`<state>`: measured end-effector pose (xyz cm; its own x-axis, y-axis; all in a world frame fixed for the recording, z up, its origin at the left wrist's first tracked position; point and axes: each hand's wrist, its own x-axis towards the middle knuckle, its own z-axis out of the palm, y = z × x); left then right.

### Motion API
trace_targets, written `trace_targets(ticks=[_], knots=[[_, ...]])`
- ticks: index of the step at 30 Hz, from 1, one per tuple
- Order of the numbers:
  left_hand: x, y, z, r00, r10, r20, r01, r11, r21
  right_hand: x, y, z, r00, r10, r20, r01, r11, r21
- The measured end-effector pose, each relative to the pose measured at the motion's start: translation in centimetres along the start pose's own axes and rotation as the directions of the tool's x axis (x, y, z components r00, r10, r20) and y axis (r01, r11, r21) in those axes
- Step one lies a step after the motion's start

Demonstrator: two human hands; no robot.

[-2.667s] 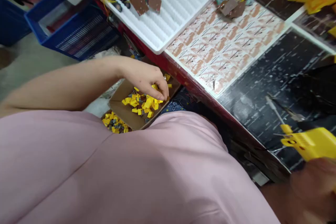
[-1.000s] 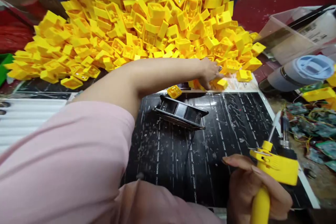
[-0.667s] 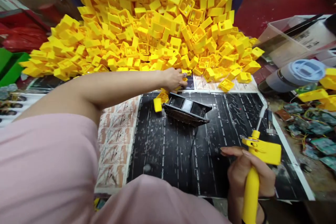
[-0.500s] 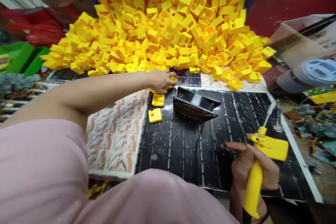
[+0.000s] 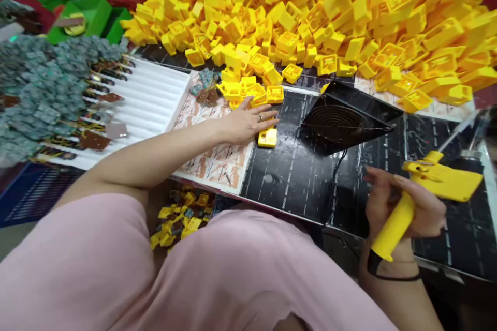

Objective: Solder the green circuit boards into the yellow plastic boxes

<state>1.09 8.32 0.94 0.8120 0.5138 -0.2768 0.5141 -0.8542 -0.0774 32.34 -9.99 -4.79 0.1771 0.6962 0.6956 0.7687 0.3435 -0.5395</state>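
Note:
My left hand lies with fingers stretched out over the small yellow plastic housings at the front of the pile. One housing shows just below its fingertips, on the black mat. Part of what lies under the fingers is hidden. On the right, my right hand is wrapped round the handle of a yellow soldering gun, whose thin metal tip points up and away to the right. Between the hands stands a black square fan, tilted, with a cable running from it.
A large heap of yellow housings spreads across the back. At left, a white ribbed tray carries small wired circuit boards. Green bins stand behind them. More yellow parts lie below the table edge.
The view has turned left and down, bringing the tray of boards into sight. My left hand has moved nearer over the front housings, its fingers now stretched. My right hand keeps the soldering gun.

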Motion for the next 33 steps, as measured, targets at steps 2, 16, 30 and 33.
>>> trace_targets(ticks=[2, 16, 30, 33], knots=[[-1.4, 1.3, 0.9, 0.994, -0.049, -0.094, 0.049, 0.999, -0.004, 0.1, -1.8, 0.3, 0.996, -0.091, 0.01, 0.091, 0.995, -0.032], [-10.7, 6.0, 5.3, 0.898, -0.349, -0.268, 0.263, 0.914, -0.309, 1.8, -8.3, 11.8, 0.783, -0.198, 0.59, 0.212, 0.976, 0.046], [-11.2, 5.8, 4.6, 0.934, -0.302, -0.19, 0.249, 0.933, -0.262, 1.6, -8.3, 9.4, 0.888, -0.011, 0.461, 0.065, 0.993, -0.101], [-10.8, 5.8, 4.6, 0.928, -0.319, -0.194, 0.264, 0.928, -0.263, 1.6, -7.8, 9.6, 0.829, -0.092, 0.552, 0.139, 0.989, -0.044]])
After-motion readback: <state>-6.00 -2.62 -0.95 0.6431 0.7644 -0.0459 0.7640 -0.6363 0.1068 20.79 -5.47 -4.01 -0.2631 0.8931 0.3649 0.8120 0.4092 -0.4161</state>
